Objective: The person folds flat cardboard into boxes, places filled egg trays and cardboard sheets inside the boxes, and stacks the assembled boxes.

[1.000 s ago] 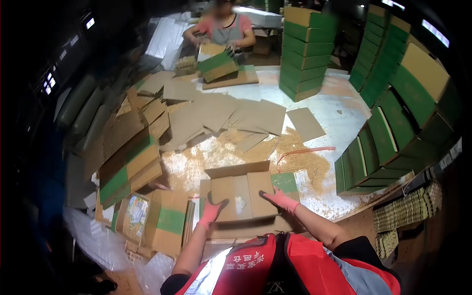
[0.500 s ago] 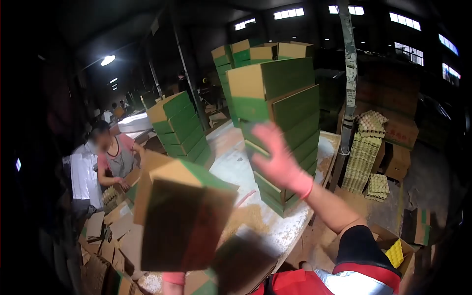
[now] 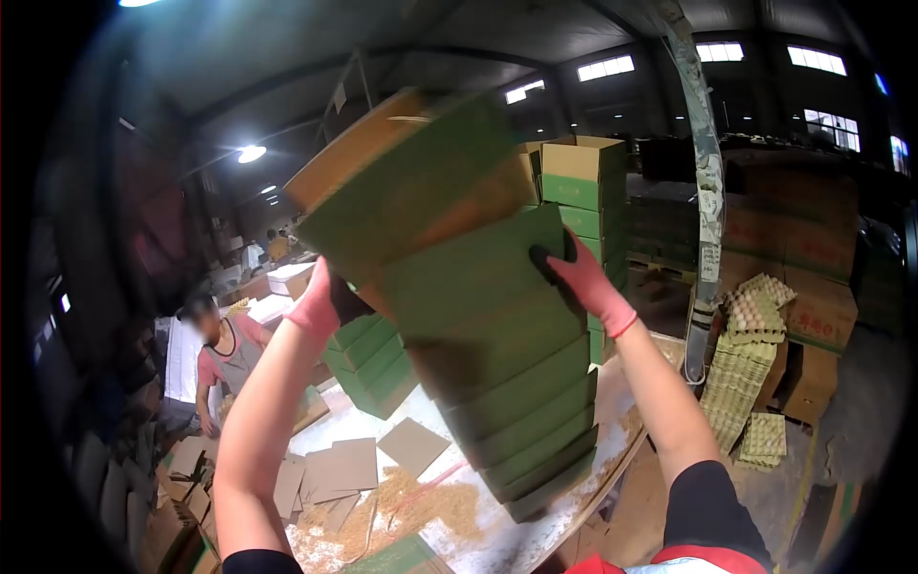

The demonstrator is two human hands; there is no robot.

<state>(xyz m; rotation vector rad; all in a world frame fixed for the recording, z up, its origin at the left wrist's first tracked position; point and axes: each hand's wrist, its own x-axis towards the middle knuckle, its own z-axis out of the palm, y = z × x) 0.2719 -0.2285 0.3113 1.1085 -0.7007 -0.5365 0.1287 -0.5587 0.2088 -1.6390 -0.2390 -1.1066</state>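
A green and brown cardboard box (image 3: 411, 182), blurred by motion, is tilted above the nearest stack of green boxes (image 3: 507, 383). My left hand (image 3: 330, 297), in a pink glove with dark fingertips, grips the lower left side of this raised box. At the upper right corner of the stack, my right hand (image 3: 581, 277) has its thumb and fingers apart, the dark fingertips against the top box's side. The raised box's lower edge meets or overlaps the stack's top; the exact contact is blurred.
More green boxes (image 3: 579, 177) stand behind. Cardboard sheets (image 3: 341, 467) and brown shavings (image 3: 440, 507) lie on the white table (image 3: 478, 536). A co-worker (image 3: 229, 349) is at the left. Egg trays (image 3: 741, 373) are piled beside a pole (image 3: 708, 191) at the right.
The view has swung right from the open box on the table. A box has risen in my left hand to above the stack, and my right hand has moved to the stack's upper right corner.
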